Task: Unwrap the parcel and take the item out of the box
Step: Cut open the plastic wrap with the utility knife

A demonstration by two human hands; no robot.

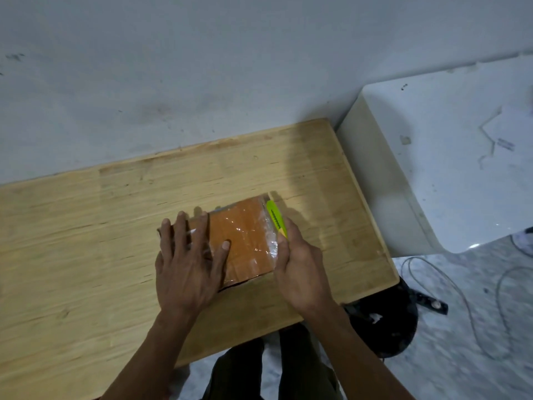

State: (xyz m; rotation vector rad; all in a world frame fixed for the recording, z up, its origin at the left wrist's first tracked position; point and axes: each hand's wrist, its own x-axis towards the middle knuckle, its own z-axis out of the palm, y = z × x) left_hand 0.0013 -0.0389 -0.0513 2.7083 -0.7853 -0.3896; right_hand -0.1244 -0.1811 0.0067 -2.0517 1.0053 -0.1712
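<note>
Film-wrapped orange parcel [242,241] between hands: left hand [187,261] flat on top, right hand [300,272] gripping green cutter [276,217] along right edge.

Orange-brown parcel [245,241] — clear plastic wrap still on — lies flat on the wooden table [86,241].

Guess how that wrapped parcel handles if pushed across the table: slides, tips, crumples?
The parcel lies flat and low on the wooden table, so tipping looks unlikely. Its glossy clear wrap probably lets it slide easily, perhaps why the left hand presses it flat. The boxy edges suggest it stays stiff, though the wrap may wrinkle.
</note>
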